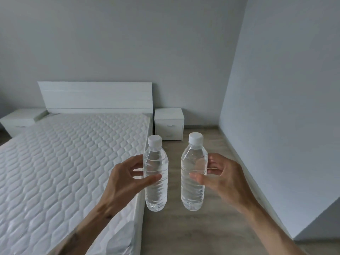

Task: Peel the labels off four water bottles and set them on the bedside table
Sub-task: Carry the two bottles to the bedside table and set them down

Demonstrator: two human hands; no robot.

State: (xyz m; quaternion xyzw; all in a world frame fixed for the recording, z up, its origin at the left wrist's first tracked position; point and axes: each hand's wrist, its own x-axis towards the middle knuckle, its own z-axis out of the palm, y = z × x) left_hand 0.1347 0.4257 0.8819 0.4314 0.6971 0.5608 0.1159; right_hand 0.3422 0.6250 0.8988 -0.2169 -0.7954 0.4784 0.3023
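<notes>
Two clear water bottles are held upright in the lower middle of the frame, one in each hand, side by side and apart from each other. Both carry white caps, are full of water, and show bare ribbed plastic with no label.

At lower centre-left, the left hand [123,178] pinches the left bottle [156,173] around its middle, thumb across the near face and fingers curled behind. At lower centre-right, the right hand [223,176] grips the right bottle [193,173] the same way, thumb on the near side, fingers wrapped round the far side. Both forearms run in from the bottom edge, bare.

Below and behind the bottles lies a wood-look floor [202,227], running up the centre-right of the frame. Filling the left half is a bed with a white quilted mattress [64,162], its near corner reaching the bottom edge.

Farther back, just above the bottle caps at centre, stands a white bedside table [169,115] with two drawers, set against the right side of the bed; its top shows nothing on it. Beside it, at centre-left, rises the white headboard [95,94]. At the far left edge sits a second bedside table [20,117]. Grey walls [276,89] fill the upper frame and the right side.
</notes>
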